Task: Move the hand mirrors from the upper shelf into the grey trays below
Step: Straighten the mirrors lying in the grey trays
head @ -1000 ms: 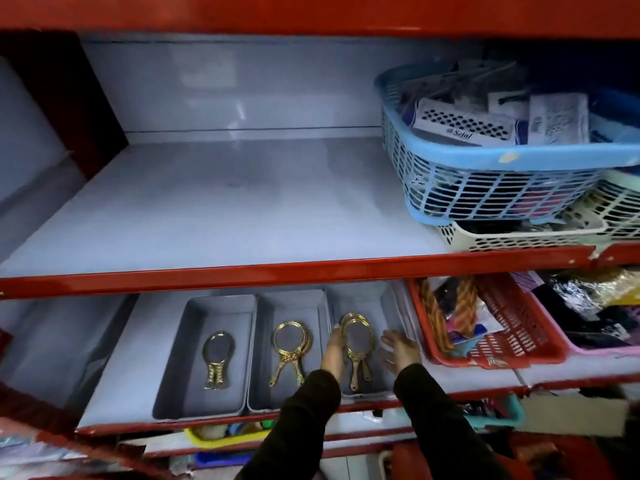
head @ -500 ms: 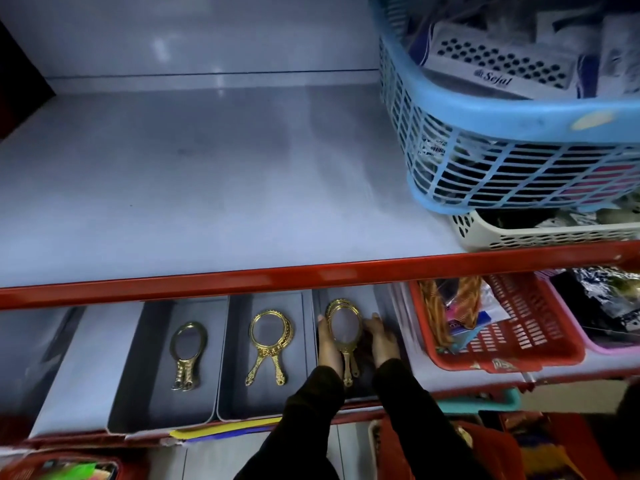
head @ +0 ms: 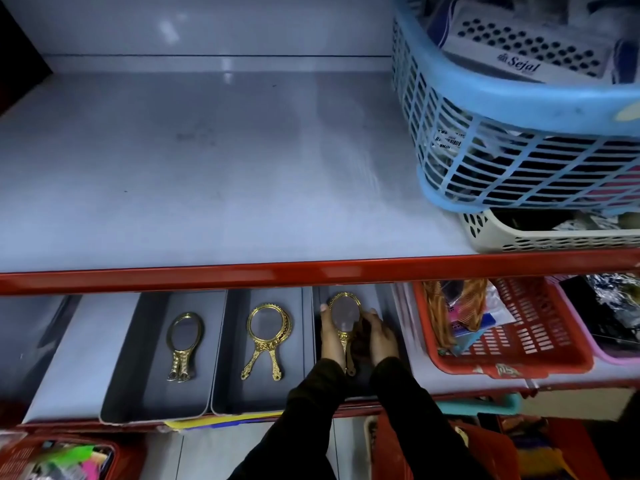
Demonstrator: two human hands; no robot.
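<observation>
**Last mirror going down in the right tray: watch the glass and the stack**

Both hands are in the right grey tray (head: 388, 306) on the lower shelf. The left hand (head: 331, 336) and right hand (head: 380, 336) cup an oval gold mirror (head: 343, 315) from either side, fingers curled against its rim and handle. Whether it already rests on the tray floor is hard to judge, as the hands cover its lower half.

The middle tray (head: 263, 393) holds round mirrors (head: 268, 325) stacked together; the left tray (head: 152, 403) holds oval mirrors (head: 184, 336). The open part of the upper shelf (head: 207, 168) shows none left.

The risks I see: letting go early could drop glass onto hard plastic, and withdrawing sleeves could snag the handle and skew it. The red shelf lip (head: 311, 271) overhangs the trays closely, so lifting the hands carelessly could knock knuckles against it.
</observation>
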